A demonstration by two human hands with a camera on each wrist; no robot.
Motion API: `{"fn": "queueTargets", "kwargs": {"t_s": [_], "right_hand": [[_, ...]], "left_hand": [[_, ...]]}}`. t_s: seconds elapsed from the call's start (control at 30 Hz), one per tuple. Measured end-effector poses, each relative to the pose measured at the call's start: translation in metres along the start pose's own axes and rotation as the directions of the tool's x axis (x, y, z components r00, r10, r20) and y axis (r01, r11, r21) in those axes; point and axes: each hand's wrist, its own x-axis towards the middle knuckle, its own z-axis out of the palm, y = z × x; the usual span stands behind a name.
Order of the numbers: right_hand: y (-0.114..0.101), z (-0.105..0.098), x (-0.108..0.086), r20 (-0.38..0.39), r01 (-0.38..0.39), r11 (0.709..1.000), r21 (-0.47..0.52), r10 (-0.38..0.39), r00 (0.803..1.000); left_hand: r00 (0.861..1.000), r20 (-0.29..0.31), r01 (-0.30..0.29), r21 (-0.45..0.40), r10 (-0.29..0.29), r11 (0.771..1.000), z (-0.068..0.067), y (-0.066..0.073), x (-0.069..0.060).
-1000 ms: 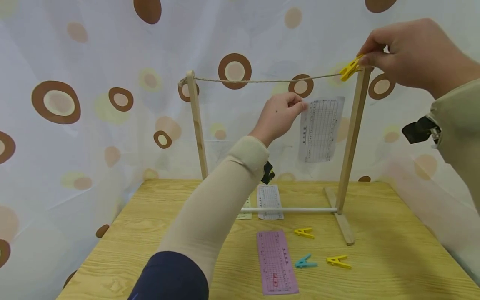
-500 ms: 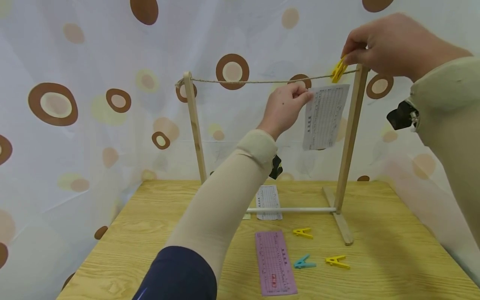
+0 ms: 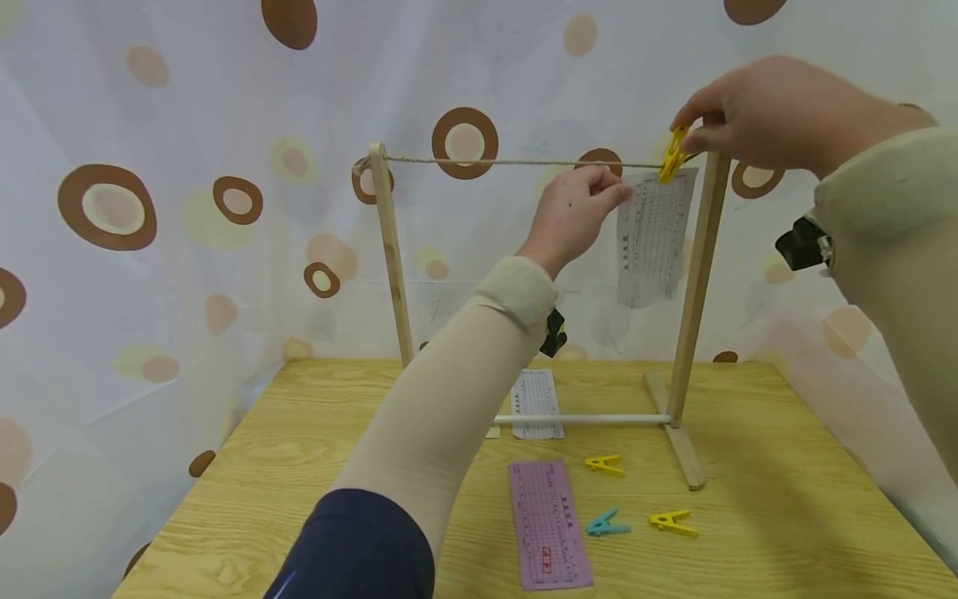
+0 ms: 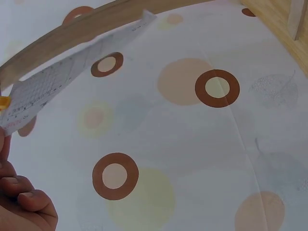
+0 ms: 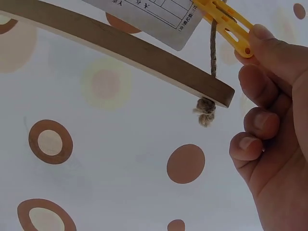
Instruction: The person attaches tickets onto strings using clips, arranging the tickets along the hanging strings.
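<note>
A white printed slip of paper hangs just under the rope near the right post. By its upper left corner my left hand pinches it. My right hand pinches the end of a yellow clothespin, whose jaws straddle the rope and overlap the paper's top edge. In the right wrist view, the clothespin lies across the rope beside the paper. The left wrist view shows the paper stretching away from my left fingers.
The wooden frame's right post stands close to my right hand; its left post is farther off. On the table lie a pink slip, another white slip, two yellow clothespins and a blue clothespin.
My left hand has raised the paper up to the rope and a little rightward. My right hand has moved left and down with the clothespin, which now overlaps the paper's top edge.
</note>
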Motion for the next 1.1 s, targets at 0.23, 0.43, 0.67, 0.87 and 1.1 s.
{"fn": "queueTargets", "kwargs": {"t_s": [0.23,0.43,0.67,0.87,1.1], "right_hand": [[-0.002,0.006,-0.006,-0.031,0.055,0.998,-0.004,-0.055,0.998],[-0.008,0.017,-0.012,-0.135,0.058,0.998,0.013,-0.056,0.989],[-0.016,0.028,-0.022,-0.276,0.011,1.000,0.021,-0.004,0.961],[-0.018,0.032,-0.035,-0.378,-0.003,1.000,0.017,0.009,0.926],[-0.022,0.044,-0.052,-0.428,0.024,0.997,0.074,0.010,0.904]], "left_hand": [[1.000,-0.007,0.008,0.008,-0.008,1.000,-0.001,-0.005,0.000],[1.000,0.007,0.000,0.028,-0.001,1.000,-0.001,-0.007,-0.001],[1.000,0.020,0.004,0.027,-0.004,1.000,-0.001,-0.008,-0.009],[0.998,0.045,-0.037,0.038,0.035,0.999,-0.003,-0.011,-0.017],[0.994,0.087,-0.079,0.069,0.073,0.995,-0.008,-0.019,-0.030]]}}
